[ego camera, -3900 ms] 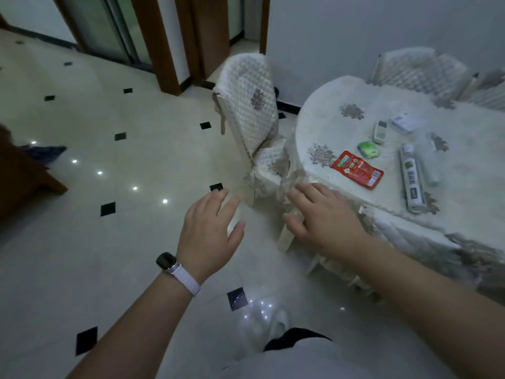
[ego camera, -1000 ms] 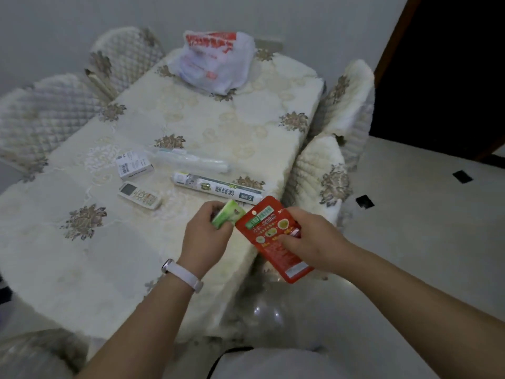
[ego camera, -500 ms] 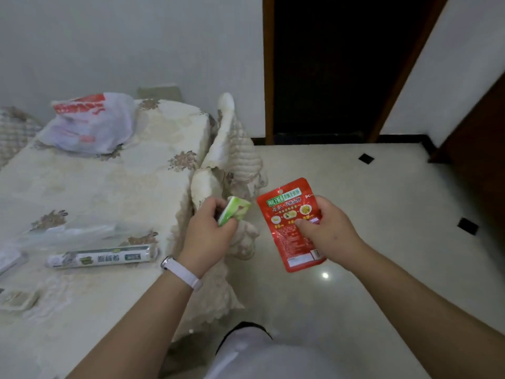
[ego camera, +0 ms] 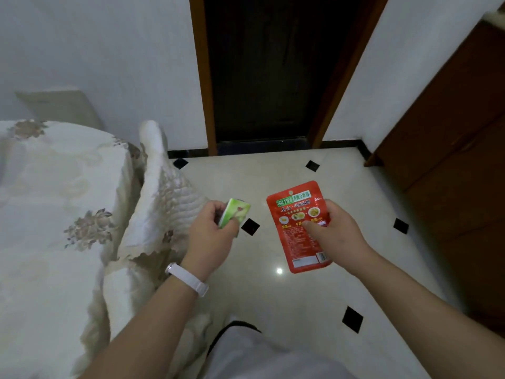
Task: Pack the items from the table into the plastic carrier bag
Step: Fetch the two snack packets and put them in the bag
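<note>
Beside the table (ego camera: 54, 187), over bare floor, left hand (ego camera: 210, 236) pinches a small green pack (ego camera: 235, 214) w/ fingertips, right hand (ego camera: 337, 236) thumb-clamps a red sauce pouch (ego camera: 297, 214); carrier bag not in view, so either could slip & drop en route.

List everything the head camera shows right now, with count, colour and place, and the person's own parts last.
red pouch: 1, red with green label, in right hand, over the floor
green packet: 1, green and white, in left hand
table: 1, cream floral cloth, left
chair: 1, cream quilted cover, beside the table
doorway: 1, dark, brown frame, top centre
cabinet: 1, brown, right
carrier bag: not in view
left hand: 1, white wristband
right hand: 1, bare
</note>
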`<state>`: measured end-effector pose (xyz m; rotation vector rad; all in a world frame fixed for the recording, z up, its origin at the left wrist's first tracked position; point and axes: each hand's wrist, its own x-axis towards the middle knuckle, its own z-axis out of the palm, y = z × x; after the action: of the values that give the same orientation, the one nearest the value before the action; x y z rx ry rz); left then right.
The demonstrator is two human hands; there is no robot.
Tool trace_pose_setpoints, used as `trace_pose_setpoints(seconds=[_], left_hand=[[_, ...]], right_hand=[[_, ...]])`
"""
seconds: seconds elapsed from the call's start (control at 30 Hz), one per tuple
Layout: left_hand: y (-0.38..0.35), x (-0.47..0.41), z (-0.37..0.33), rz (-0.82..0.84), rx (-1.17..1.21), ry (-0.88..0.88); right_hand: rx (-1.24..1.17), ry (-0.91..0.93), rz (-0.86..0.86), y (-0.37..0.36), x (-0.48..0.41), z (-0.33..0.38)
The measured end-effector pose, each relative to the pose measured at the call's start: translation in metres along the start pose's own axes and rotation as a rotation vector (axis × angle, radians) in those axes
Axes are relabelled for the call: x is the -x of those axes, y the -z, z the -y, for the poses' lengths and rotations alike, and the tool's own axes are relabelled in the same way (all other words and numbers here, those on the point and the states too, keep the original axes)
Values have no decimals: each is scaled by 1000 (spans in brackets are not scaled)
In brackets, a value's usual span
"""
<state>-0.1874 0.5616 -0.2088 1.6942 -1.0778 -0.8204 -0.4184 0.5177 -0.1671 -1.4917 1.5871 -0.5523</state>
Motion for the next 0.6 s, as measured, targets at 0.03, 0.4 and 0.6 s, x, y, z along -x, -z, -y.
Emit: trace_pose_setpoints(seconds=[0.03,0.4,0.6], left_hand=[[-2,-18,0,1,20,8],[-34,-158,-31,28,-8,19],[-67,-233,-46,-19,-36,23]], right_hand=[[8,-5,-10,-1,-15,7],[35,-38,-55,12,-148,43],[-39,-30,-12,28,-246,42]])
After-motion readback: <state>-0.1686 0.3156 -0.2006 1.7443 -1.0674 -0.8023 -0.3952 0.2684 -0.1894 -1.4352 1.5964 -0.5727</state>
